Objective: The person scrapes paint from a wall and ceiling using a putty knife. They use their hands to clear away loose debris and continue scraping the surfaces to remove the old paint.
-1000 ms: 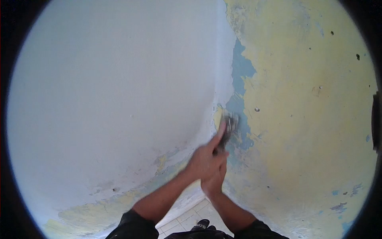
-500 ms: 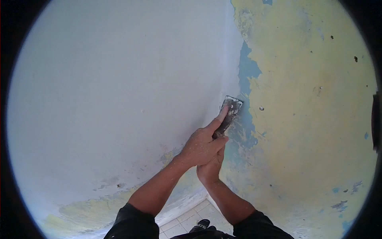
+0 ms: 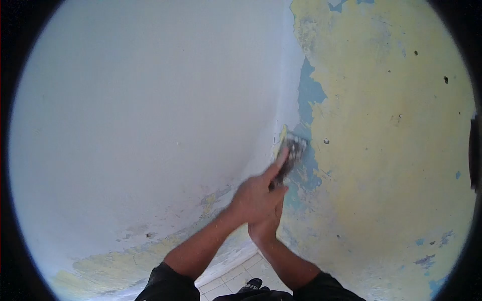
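Note:
Both hands are on a paint scraper (image 3: 294, 147) whose wide, stained blade lies against the wall by the corner, slightly blurred. My left hand (image 3: 255, 199) is closed on top, its index finger stretched along the blade. Below and partly covered by it, my right hand (image 3: 266, 230) wraps the lower part of the tool; the handle is mostly hidden between the hands. Right of the blade runs a strip of exposed blue paint (image 3: 310, 91) with ragged edges. At the blade's left edge a thin yellowish sliver (image 3: 283, 134) shows.
A whitish wall (image 3: 130, 100) fills the left side, patchy yellow near its foot. On the right stands a yellow wall (image 3: 381, 165) with small holes and chips. Below are pale floor tiles (image 3: 233, 275) and a dark shoe (image 3: 253, 285). Something dark (image 3: 474, 153) juts in at the right edge.
Both hands and the scraper have moved a little down along the corner. A yellowish sliver now shows beside the blade, and the view has shifted slightly.

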Demonstrator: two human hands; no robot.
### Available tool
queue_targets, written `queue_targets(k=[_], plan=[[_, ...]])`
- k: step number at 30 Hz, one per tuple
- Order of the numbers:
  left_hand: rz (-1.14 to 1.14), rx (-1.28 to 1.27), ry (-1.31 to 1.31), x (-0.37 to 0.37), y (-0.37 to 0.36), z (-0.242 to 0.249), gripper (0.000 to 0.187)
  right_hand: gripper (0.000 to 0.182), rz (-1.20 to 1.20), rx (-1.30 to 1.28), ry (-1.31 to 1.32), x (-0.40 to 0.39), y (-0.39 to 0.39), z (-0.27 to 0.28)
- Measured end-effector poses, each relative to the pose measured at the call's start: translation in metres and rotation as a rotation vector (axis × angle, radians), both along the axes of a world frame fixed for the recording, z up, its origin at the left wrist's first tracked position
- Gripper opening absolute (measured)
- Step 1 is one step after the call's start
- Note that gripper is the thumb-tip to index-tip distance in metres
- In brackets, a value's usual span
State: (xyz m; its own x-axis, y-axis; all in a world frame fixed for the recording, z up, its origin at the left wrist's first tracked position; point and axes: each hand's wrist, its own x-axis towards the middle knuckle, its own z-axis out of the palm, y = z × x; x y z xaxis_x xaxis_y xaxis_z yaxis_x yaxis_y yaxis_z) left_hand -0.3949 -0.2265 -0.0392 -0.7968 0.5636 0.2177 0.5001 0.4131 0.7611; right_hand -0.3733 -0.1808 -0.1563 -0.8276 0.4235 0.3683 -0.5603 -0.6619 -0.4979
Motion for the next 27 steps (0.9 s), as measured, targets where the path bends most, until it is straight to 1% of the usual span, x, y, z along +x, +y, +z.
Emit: queue_targets(k=[1, 2, 3, 5, 6, 7, 9, 10, 11, 12, 13, 15, 16, 17, 18, 19, 20, 21, 23, 24, 26, 27], plan=[[-0.002, -0.021, 0.086, 0.005, -0.001, -0.021, 0.084, 0.046, -0.004, -0.012, -0.09, 0.013, -0.001, -0.017], [-0.02, -0.042, 0.112, 0.007, -0.002, -0.035, 0.084, 0.045, -0.009, -0.022, -0.181, 0.019, 0.001, -0.026], [-0.019, -0.04, 0.112, 0.003, 0.002, -0.029, 0.084, 0.045, -0.008, -0.02, -0.18, 0.013, 0.006, -0.025], [-0.017, 0.013, -0.061, -0.009, 0.012, -0.009, 0.084, 0.046, -0.031, 0.136, -0.056, -0.001, 0.017, -0.021], [-0.055, 0.026, 0.013, -0.017, 0.007, -0.005, 0.085, 0.047, -0.012, 0.118, -0.093, -0.008, 0.012, -0.007], [-0.055, 0.027, 0.015, -0.021, 0.002, -0.003, 0.085, 0.047, -0.011, 0.119, -0.091, -0.013, 0.008, -0.006], [-0.078, -0.012, 0.043, -0.023, -0.009, -0.002, 0.086, 0.046, -0.089, 0.19, -0.036, -0.02, -0.003, -0.009], [-0.069, -0.01, 0.044, -0.019, -0.012, -0.01, 0.086, 0.046, -0.08, 0.192, -0.034, -0.013, -0.006, -0.015], [-0.052, -0.018, 0.036, -0.009, -0.013, -0.026, 0.086, 0.045, -0.045, 0.11, -0.062, 0.003, -0.009, -0.028], [-0.036, -0.028, 0.033, -0.003, -0.012, -0.033, 0.087, 0.045, -0.011, 0.026, -0.087, 0.012, -0.01, -0.029], [-0.033, -0.027, 0.04, -0.002, -0.008, -0.033, 0.087, 0.045, -0.008, 0.027, -0.08, 0.013, -0.008, -0.024], [-0.01, -0.026, 0.112, 0.008, 0.005, -0.017, 0.084, 0.044, -0.027, -0.024, -0.113, 0.018, 0.004, -0.004], [-0.017, -0.037, -0.128, -0.005, 0.012, -0.001, 0.084, 0.045, -0.172, 0.356, -0.108, -0.005, 0.025, -0.035], [-0.024, -0.032, -0.138, -0.01, 0.011, 0.009, 0.084, 0.045, -0.176, 0.362, -0.119, -0.001, 0.024, -0.018], [-0.043, -0.002, -0.094, -0.015, 0.005, 0.018, 0.084, 0.045, -0.023, 0.213, -0.141, -0.003, 0.018, 0.015], [-0.058, 0.023, -0.046, -0.017, -0.002, 0.024, 0.084, 0.046, 0.134, 0.06, -0.158, -0.004, 0.012, 0.034], [-0.025, 0.036, -0.084, -0.013, -0.005, 0.025, 0.084, 0.045, 0.139, 0.088, -0.178, -0.005, 0.01, 0.033], [-0.023, 0.038, -0.085, -0.009, -0.006, 0.013, 0.084, 0.045, 0.141, 0.089, -0.179, -0.003, 0.006, 0.019], [-0.05, 0.124, 0.002, -0.002, -0.011, -0.021, 0.084, 0.043, -0.056, 0.065, -0.13, 0.005, -0.005, -0.02], [-0.047, 0.122, 0.01, 0.003, -0.01, -0.026, 0.084, 0.043, -0.053, 0.064, -0.122, 0.01, -0.005, -0.017], [-0.058, -0.005, 0.027, 0.01, 0.001, -0.031, 0.086, 0.042, -0.118, 0.092, -0.178, 0.021, 0.003, -0.007], [-0.04, 0.074, 0.018, 0.001, 0.011, -0.018, 0.087, 0.042, -0.08, 0.179, -0.142, 0.014, 0.018, 0.006]])
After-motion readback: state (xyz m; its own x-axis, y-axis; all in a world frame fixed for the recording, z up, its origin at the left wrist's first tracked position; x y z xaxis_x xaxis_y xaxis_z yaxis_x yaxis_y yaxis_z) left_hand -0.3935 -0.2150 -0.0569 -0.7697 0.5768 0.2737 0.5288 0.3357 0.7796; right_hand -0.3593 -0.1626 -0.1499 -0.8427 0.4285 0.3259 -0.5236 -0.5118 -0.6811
